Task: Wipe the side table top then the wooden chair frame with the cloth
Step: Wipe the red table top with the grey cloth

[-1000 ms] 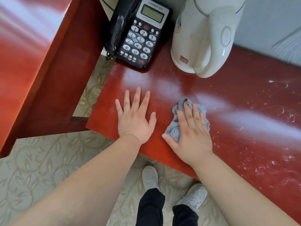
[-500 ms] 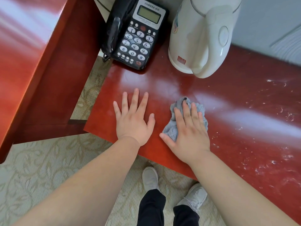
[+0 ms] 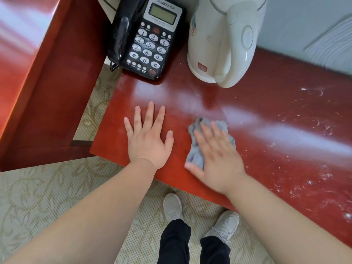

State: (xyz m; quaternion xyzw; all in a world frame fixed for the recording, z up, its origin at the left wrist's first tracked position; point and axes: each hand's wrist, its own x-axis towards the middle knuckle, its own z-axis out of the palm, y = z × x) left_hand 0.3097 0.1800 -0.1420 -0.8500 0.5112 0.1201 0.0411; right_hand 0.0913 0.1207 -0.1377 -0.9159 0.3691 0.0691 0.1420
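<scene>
cloth (image 3: 195,153) under flat right hand (image 3: 219,159); left hand (image 3: 147,141) (fingers spread) rests just beside.

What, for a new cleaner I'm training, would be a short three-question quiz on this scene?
1. True or false: the left hand grips the cloth.
2. Which stands beside the telephone? A kettle, B lamp, C mug.
3. Fill in: white dust remains on the table top to the person's ___.
Key: 1 false, the right hand presses it flat; 2 A; 3 right.
</scene>
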